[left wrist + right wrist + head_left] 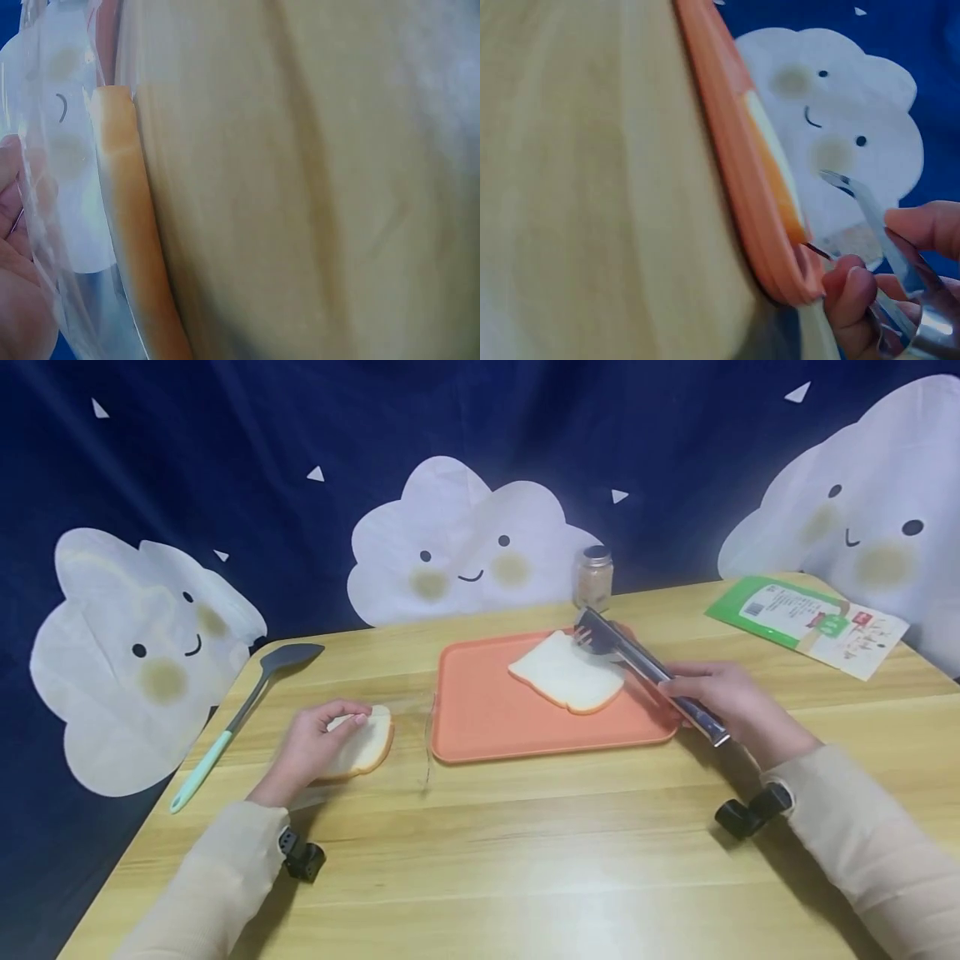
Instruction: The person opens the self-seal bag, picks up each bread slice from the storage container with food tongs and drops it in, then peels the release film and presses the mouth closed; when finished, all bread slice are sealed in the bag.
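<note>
On the left, a bread slice (372, 750) lies inside a clear plastic bag (408, 760). My left hand (318, 739) pinches the top of that bag above the slice; the left wrist view shows the plastic (64, 277) between the hand and the slice's brown crust (139, 217). A second bread slice (562, 672) rests on an orange tray (480, 739). Metal tongs (648, 668) are gripped in my right hand (720, 697), their tips over this slice's far right corner. In the right wrist view the tongs' arms stand apart; whether they touch the bread I cannot tell.
A spatula (240, 714) with a mint handle lies along the table's left edge. Behind the tray stands a small lidded jar (595, 578). A green and white packet (810, 622) lies at the back right. A dark cloud-print curtain (480, 410) hangs behind the table.
</note>
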A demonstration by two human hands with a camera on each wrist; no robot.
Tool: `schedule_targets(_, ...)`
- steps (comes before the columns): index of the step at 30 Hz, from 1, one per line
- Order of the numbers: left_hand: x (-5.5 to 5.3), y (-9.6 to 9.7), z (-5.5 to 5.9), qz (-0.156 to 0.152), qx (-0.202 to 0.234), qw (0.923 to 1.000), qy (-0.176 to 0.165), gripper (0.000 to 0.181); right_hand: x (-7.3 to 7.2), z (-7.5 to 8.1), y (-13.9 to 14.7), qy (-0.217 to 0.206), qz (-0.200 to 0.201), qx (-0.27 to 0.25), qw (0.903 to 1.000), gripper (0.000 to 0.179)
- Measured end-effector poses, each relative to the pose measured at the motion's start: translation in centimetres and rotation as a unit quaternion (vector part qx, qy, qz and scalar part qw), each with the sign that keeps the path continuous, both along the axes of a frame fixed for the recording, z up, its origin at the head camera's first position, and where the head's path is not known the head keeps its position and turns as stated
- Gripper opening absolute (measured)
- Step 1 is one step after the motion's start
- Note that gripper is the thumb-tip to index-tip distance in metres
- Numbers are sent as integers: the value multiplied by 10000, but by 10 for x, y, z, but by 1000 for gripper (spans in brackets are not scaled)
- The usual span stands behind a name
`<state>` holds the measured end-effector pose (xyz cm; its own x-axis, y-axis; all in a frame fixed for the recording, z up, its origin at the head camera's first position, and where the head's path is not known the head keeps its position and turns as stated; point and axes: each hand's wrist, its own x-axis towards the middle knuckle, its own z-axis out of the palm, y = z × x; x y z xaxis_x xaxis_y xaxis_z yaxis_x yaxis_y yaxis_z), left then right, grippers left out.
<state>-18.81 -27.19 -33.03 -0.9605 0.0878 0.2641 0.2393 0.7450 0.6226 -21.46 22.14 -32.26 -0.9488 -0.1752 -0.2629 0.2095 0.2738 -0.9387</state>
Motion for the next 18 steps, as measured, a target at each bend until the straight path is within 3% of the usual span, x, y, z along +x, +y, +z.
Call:
schedule_targets(8,0,0,2,61,128,9999,-97,19,-3,2,11,-276,453,12,9986,66)
schedule_targets(13,0,2,3,107,240,9993,-279,19,-5,5,14,-264,852,493,9948,67)
schedule_targets(18,1,3,3,121,233,9991,-335,19,-4,6,9,-134,760,939,9926,64)
